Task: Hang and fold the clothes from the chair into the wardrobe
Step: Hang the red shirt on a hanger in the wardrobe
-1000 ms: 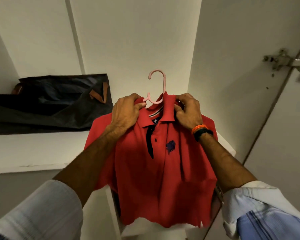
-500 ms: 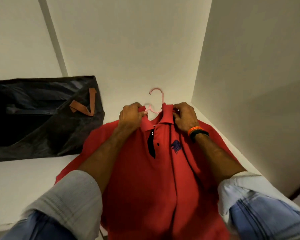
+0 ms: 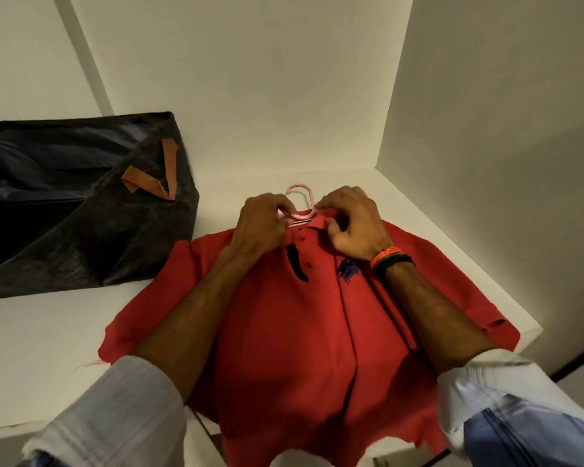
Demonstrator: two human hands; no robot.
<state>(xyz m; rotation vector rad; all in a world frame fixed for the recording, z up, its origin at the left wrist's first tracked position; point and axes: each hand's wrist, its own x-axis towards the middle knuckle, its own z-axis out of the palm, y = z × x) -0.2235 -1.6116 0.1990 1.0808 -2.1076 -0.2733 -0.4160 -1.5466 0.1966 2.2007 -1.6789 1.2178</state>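
A red polo shirt (image 3: 311, 332) with a dark placket and a blue chest logo lies front up on the white wardrobe shelf (image 3: 48, 332), its hem hanging over the front edge. A pink hanger (image 3: 300, 197) sits inside the neck, its hook pointing at the back wall. My left hand (image 3: 260, 220) grips the left side of the collar by the hanger. My right hand (image 3: 354, 224) pinches the right side of the collar. Both hands press the collar together at the top button.
A black bag (image 3: 81, 214) with brown leather straps lies on the shelf at the left, close to the shirt's left sleeve. The wardrobe's back wall (image 3: 250, 96) and right side wall (image 3: 486, 163) close the shelf in.
The shirt hung upright in front of the shelf a second ago; now it lies flat on the shelf. Both hands moved down with it and closed in on the collar.
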